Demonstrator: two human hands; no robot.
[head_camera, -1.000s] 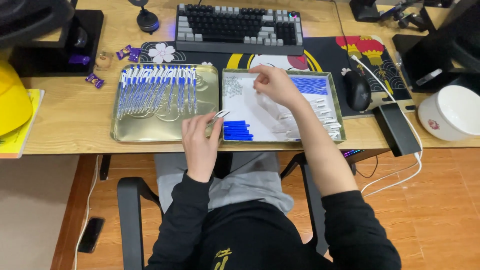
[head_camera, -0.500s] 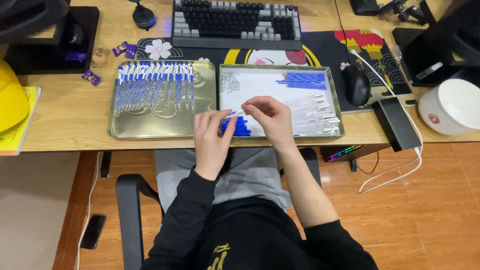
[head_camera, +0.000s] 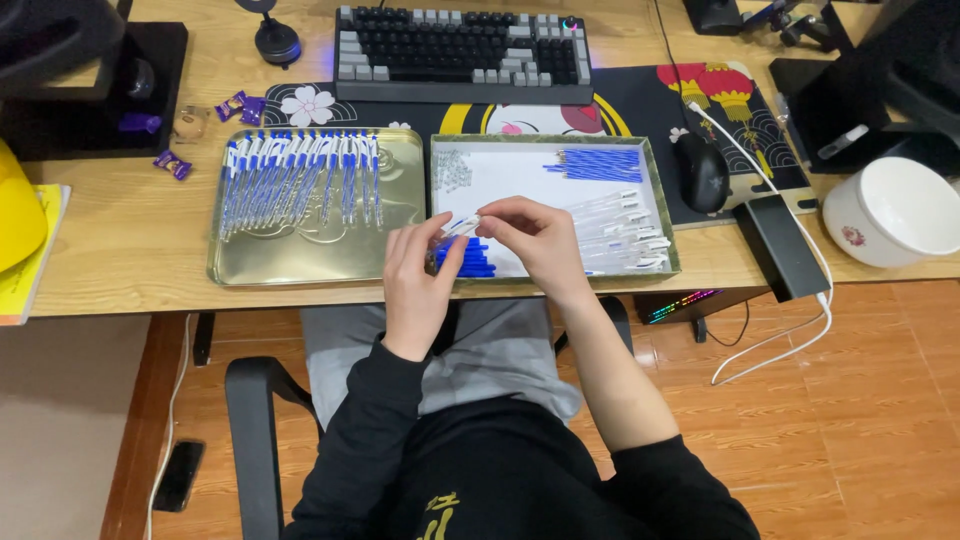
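Both hands, left hand (head_camera: 420, 280) and right hand (head_camera: 535, 240), pinch one pen (head_camera: 462, 226); finished pens (head_camera: 300, 175) at ten o'clock (many), loose parts (head_camera: 615, 225) remain at three.

Wooden desk (head_camera: 130, 240) carries two trays (head_camera: 310, 255), keyboard (head_camera: 460, 50), bowl (head_camera: 890, 210).

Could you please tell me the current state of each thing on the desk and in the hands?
Left hand: gripping pen part.
Right hand: pinching the same piece.
Left tray: holds row of assembled pens.
Right tray: holds sorted parts.
Bowl: upright.
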